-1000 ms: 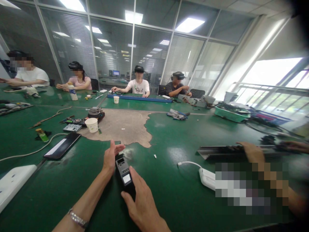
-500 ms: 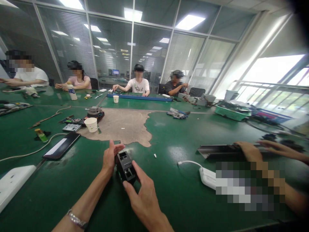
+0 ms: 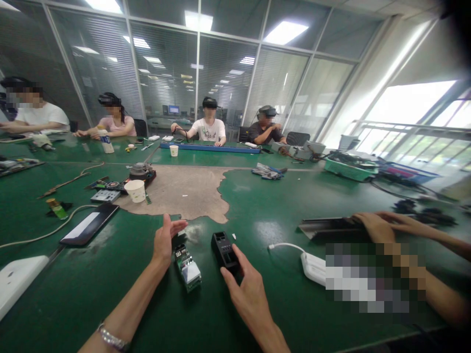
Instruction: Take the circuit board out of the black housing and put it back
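Note:
A black plastic housing with square openings (image 3: pixel 222 249) is gripped between the thumb and fingers of my right hand (image 3: pixel 247 287). Left of it, a small circuit board assembly with a silvery block (image 3: pixel 189 269) lies on the green table (image 3: pixel 147 314). My left hand (image 3: pixel 164 241) is beside the board's upper left, its fingers stretched out and holding nothing.
A co-worker's hands (image 3: pixel 379 226) rest on a long dark metal piece (image 3: pixel 327 226) at the right, near a white power strip (image 3: pixel 312 268). A phone (image 3: pixel 90 225) and a paper cup (image 3: pixel 135 191) are at the left. Several people sit across the table.
My right hand has moved right with the black housing, away from my left hand. The circuit board assembly now shows uncovered between my hands.

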`<state>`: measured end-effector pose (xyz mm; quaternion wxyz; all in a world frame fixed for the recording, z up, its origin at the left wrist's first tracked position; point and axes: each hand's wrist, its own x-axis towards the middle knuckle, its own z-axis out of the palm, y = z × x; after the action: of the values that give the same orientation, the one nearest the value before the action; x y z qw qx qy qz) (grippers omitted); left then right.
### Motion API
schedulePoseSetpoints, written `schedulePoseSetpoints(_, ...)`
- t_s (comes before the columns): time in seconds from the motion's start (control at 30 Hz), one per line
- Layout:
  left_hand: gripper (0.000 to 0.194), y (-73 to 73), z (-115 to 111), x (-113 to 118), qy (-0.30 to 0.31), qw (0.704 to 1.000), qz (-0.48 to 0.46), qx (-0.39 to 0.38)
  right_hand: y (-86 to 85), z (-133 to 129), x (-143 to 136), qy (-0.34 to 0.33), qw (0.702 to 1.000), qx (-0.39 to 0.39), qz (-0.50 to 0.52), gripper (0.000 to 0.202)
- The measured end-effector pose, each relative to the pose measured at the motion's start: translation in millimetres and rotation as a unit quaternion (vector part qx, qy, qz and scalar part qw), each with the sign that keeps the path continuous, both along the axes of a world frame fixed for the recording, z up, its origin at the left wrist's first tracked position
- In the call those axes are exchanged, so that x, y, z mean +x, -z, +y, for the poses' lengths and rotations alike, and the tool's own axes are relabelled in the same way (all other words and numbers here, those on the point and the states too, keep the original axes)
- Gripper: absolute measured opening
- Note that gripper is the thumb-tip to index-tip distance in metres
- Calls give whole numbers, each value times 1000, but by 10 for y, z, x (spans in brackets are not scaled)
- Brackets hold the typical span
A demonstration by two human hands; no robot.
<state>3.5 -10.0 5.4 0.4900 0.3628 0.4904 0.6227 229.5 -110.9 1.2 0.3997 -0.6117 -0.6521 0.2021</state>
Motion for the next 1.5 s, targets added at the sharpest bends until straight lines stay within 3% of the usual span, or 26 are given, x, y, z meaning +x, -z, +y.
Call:
schedulePoseSetpoints(0.3, 75, 1, 3, 11, 0, 1000, 1, 3, 122, -70, 30, 2, 1000, 22, -11, 68)
schedulePoseSetpoints(0.5, 77, 39, 23, 0, 5, 1000, -1, -1, 161, -48, 46, -5, 1000, 14, 16, 59)
schedulePoseSetpoints(0.67, 79, 44, 25, -10, 9, 1000, -1, -5, -112, -76, -67, -12, 996, 11, 91, 58)
schedulePoseSetpoints(0.77, 77, 34, 22, -22, 12, 1000, 2, -10, -324, -118, -221, -46, 989, 13, 141, 58)
schedulePoseSetpoints(0.87, 76, 32, 32, -43, 17, 1000, 1, -12, -421, -148, -397, -78, 985, 5, 151, 59)
schedulePoseSetpoints(1.0, 76, 32, 59, -80, 25, 1000, -11, -14, -360, -163, -582, -96, 987, -9, 127, 63)
schedulePoseSetpoints(1.13, 78, 12, 71, -104, 29, 999, -16, -28, -256, -195, -682, -95, 992, 31, 70, 63)
schedulePoseSetpoints(1.33, 79, -8, 68, -106, 28, 999, -19, -23, -166, -228, -743, -91, 991, 102, 6, 65)
schedulePoseSetpoints(1.5, 78, 7, 72, -106, 26, 999, -13, -24, -46, -217, -753, -98, 990, 103, -21, 65)
